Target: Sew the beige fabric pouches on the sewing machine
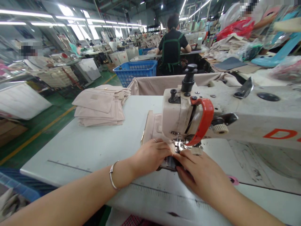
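Note:
A beige fabric piece [154, 122] with a zipper along its left edge lies under the head of a sewing machine [175, 116]. My left hand [152, 155] is closed on this piece just left of the presser foot [179, 146], its fingertips pinching near the foot. On the near right side of the foot, my right hand [197, 171] presses its bent fingers on the work, close to the left fingertips. What lies under the right fingers is mostly hidden. An orange guard [204, 119] curves down in front of the needle area.
A stack of beige fabric pieces [98, 106] sits at the table's far left. Behind the table [70, 150] are a cloth-lined bin [169, 84] and a blue basket [137, 70]. A co-worker [172, 47] sits beyond. A blue crate [18, 183] is at lower left.

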A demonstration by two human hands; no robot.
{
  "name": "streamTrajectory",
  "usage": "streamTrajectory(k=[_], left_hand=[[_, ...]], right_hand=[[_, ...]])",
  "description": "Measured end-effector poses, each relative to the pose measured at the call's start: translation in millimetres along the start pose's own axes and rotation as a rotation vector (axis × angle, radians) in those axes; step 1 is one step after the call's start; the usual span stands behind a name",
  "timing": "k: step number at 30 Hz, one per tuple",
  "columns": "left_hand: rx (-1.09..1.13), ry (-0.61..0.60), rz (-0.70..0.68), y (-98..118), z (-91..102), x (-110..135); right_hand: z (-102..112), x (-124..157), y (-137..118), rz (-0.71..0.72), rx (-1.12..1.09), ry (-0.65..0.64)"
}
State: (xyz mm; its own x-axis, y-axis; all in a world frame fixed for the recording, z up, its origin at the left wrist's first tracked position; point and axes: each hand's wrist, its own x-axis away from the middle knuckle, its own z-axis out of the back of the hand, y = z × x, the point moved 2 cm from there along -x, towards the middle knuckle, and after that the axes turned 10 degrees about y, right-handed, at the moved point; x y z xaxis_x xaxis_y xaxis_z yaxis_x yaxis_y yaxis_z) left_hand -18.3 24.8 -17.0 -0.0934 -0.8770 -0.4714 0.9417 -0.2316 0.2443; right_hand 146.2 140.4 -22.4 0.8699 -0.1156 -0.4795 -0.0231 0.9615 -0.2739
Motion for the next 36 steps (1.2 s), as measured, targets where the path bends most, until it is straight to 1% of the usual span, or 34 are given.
streamTrajectory(k=[4, 7, 11, 15, 19, 24, 28, 31, 34, 36], left_hand=[[-0.003, 0.030, 0.005, -11.1, -1.1, -7.1], [0.011, 0.047, 0.045, -18.2, -1.0, -13.6], [0.021, 0.109, 0.078, -25.7, -1.0, -19.7], [0.031, 0.177, 0.071, -29.7, -2.3, -20.9], [0.032, 0.189, 0.061, -31.0, -3.3, -19.6], [0.001, 0.151, 0.096, -34.1, -5.4, -16.4], [-0.029, 0.109, 0.133, -33.4, -4.0, -19.9], [-0.069, 0.066, 0.183, -23.0, 3.4, -25.2], [-0.052, -0.055, 0.275, -5.2, 13.8, -22.3], [0.015, -0.129, 0.293, 6.5, 20.6, -14.2]], right_hand=[[-5.2, -4.1, 6.1, -0.037, 0.030, -0.030], [-8.1, -5.4, 8.1, -0.063, 0.048, -0.025], [-11.0, -4.4, 8.4, -0.071, 0.078, -0.006], [-10.5, -5.5, 7.2, -0.062, 0.093, 0.004], [-9.5, -7.4, 6.1, -0.073, 0.097, -0.008], [-8.8, -7.7, 3.6, -0.076, 0.114, -0.014], [-7.2, -9.0, 1.8, -0.067, 0.125, -0.028], [-4.9, -7.7, 2.7, -0.056, 0.081, -0.008], [-0.6, -2.7, 4.7, -0.032, 0.000, 0.025], [2.4, 1.0, 5.3, -0.006, -0.035, 0.019]])
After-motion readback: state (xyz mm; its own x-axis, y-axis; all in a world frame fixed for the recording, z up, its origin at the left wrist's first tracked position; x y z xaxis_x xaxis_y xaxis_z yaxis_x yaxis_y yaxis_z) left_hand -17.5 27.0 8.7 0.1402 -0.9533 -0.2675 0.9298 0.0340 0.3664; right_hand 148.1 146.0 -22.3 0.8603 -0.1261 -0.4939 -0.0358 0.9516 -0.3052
